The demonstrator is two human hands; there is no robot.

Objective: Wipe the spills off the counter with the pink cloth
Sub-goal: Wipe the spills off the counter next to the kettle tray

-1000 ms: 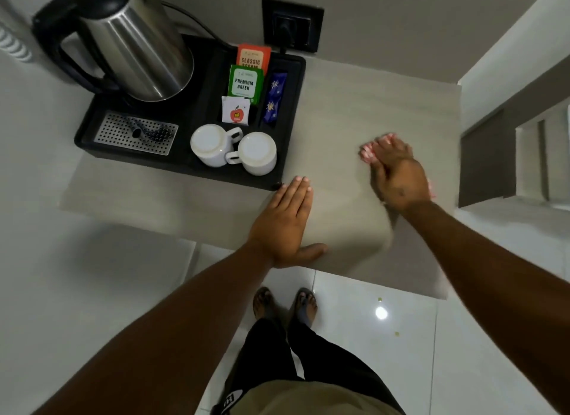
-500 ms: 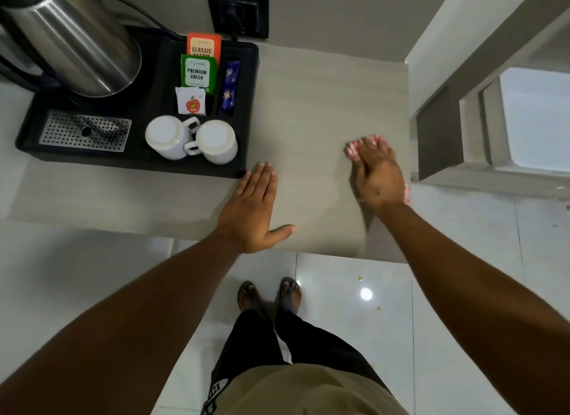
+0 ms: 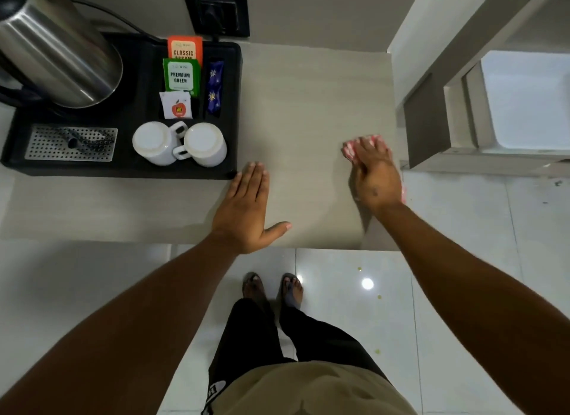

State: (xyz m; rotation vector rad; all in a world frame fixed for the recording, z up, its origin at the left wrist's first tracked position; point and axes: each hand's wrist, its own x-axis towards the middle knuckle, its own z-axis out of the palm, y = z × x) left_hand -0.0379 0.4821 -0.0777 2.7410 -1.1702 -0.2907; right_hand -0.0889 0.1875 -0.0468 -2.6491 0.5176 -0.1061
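Right hand (image 3: 374, 175) pressed palm-down on the pink cloth (image 3: 350, 150), pinning it flat near the counter (image 3: 308, 106) top's right edge; left hand (image 3: 245, 207) spread flat and empty on the near edge, just beside the black tray (image 3: 234, 59). Soft, light, limp fabric, likely to bunch or slide unless held under a broad palm. Cloth hem showing past the right edge. Bare room for strokes between the hands and toward the far wall; cups (image 3: 180, 143) and kettle (image 3: 58, 50) crowding the left.
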